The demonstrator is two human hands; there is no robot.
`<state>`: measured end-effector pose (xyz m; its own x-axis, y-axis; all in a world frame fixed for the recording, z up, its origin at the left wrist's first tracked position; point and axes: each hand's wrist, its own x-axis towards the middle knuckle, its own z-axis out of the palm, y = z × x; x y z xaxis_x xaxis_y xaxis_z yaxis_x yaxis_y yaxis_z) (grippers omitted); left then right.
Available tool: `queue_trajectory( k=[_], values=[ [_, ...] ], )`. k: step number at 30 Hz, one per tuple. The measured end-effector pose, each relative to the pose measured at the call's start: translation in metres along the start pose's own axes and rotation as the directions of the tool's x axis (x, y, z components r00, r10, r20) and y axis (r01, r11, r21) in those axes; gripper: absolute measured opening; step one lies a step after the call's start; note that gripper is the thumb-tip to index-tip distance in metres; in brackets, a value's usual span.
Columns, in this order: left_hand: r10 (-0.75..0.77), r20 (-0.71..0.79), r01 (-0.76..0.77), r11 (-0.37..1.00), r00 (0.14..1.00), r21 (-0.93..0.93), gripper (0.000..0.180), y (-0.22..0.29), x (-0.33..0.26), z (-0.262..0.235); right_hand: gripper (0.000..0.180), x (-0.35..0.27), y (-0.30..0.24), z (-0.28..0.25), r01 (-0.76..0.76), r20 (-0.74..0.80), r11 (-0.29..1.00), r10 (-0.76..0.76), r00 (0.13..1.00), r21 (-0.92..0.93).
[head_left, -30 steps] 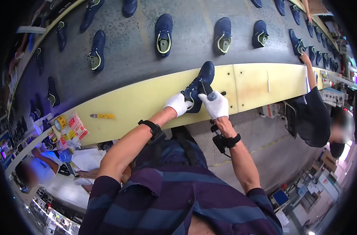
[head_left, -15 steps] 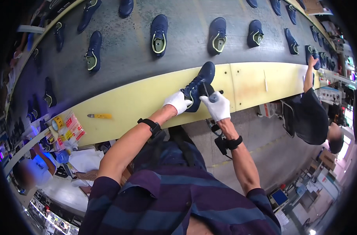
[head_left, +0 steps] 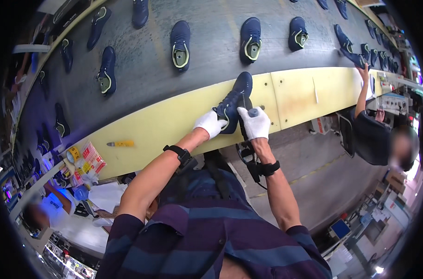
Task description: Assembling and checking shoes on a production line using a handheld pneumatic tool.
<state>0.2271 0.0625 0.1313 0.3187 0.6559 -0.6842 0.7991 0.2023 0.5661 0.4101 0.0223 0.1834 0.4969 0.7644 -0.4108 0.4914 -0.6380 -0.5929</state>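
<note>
Shoe (head_left: 231, 100), navy and laced, is tilted over the yellow ledge (head_left: 174, 117) between the two white-gloved hands, its toe pointing away from them and slightly right. The left hand (head_left: 210, 124) is curled around the heel end, fingers bent in at the collar. Just to its right, the right hand (head_left: 256, 123) is closed around a dark tool (head_left: 253, 112) whose round grey end juts up past the thumb; the tool's far part seems to lie against the shoe's right side, though the glove hides much of it.

Left of the left hand lies a yellow-handled cutter (head_left: 121, 143), with a tape roll (head_left: 73, 155) and a red-and-white packet (head_left: 94, 158) farther left. Ahead of both hands, more navy shoes stand on a dark belt (head_left: 216, 44). Well right of the right hand, a co-worker's hand (head_left: 363, 71) reaches to another shoe (head_left: 355, 58) at the belt's edge.
</note>
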Motion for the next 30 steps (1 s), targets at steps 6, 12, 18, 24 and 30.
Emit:
queue_trajectory(
  k=[6,12,18,24,30],
  values=[
    [0.076,0.034,-0.074,0.996,0.997,-0.055,0.057,-0.026,0.019,0.002,0.046,-0.002,0.036,-0.013,-0.072,-0.046,0.997,0.071,0.996,-0.024],
    [0.067,0.072,-0.061,0.995,0.995,-0.075,0.048,-0.043,0.024,0.002,0.046,-0.015,0.02,-0.022,0.141,0.11,0.99,-0.138,0.984,-0.021],
    [0.008,0.099,-0.012,0.999,0.995,0.048,0.044,-0.021,0.02,-0.008,0.045,0.003,-0.012,-0.009,0.24,0.276,0.952,-0.184,0.943,-0.188],
    [0.038,0.111,-0.039,0.999,0.993,0.004,0.057,-0.047,0.034,0.004,0.045,-0.003,0.007,-0.01,0.248,0.296,0.945,-0.179,0.938,-0.215],
    [0.176,0.132,-0.167,0.983,0.975,-0.08,0.053,-0.062,0.047,0.01,0.044,-0.018,0.048,-0.025,0.149,0.345,0.962,-0.063,0.936,-0.229]
  ],
)
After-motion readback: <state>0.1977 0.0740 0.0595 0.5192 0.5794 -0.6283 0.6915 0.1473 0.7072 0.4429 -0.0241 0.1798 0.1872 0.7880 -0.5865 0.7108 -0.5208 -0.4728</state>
